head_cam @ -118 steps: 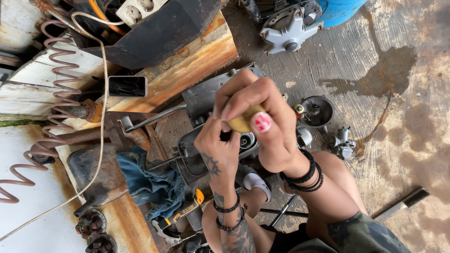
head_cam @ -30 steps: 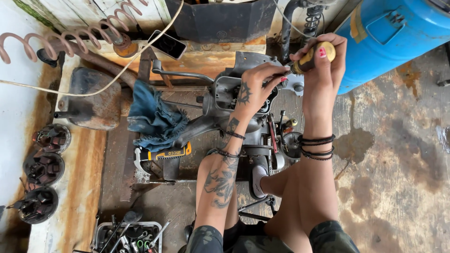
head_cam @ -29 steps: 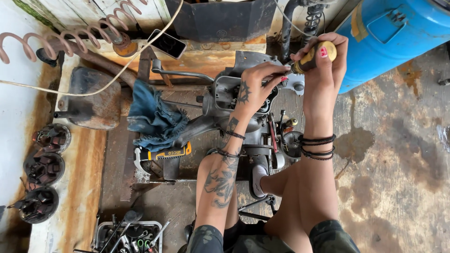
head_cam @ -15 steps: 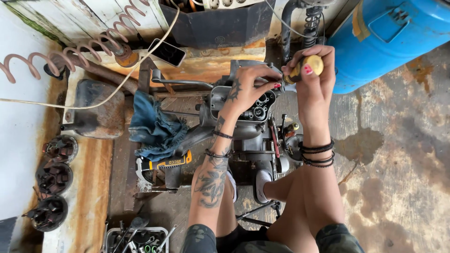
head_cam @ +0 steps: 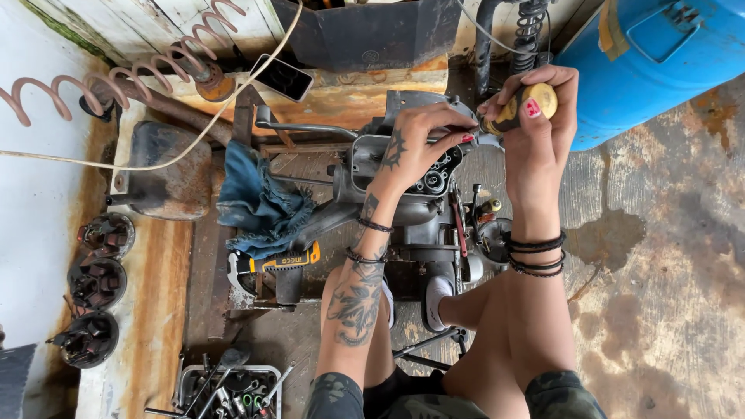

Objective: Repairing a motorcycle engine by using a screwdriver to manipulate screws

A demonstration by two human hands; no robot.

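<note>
In the head view, looking straight down, the right hand (head_cam: 535,128) is wrapped shut around the yellow-and-black plastic handle of a screwdriver (head_cam: 521,107), thumb pressed on the rounded butt end, with the shaft angled down and left toward the grey cast-metal engine casing (head_cam: 411,174) that sits on the rusty wooden work surface (head_cam: 155,271) between the person's knees. The left hand (head_cam: 423,140) lies on top of that casing, its fingertips (head_cam: 464,136) pinched closed near the screwdriver's front end, apparently steadying the tip; the tip itself is hidden under the fingers, so what it engages cannot be told. The screwdriver looks light and stiff, and its ribbed handle, which fills the right palm, is the sound place to hold it; the bare shaft would likely be slick with oil. The casing looks heavy, rigid and greasy, with edges and bosses that would suit a braced palm better than a lift by the fingers. It lies directly beneath the left hand and just left of the right one. Just left of the casing, a crumpled blue denim rag (head_cam: 260,202) is draped over it; a blue plastic drum (head_cam: 652,58) stands at upper right, and a metal tray of loose tools (head_cam: 229,388) sits at the lower edge.
</note>
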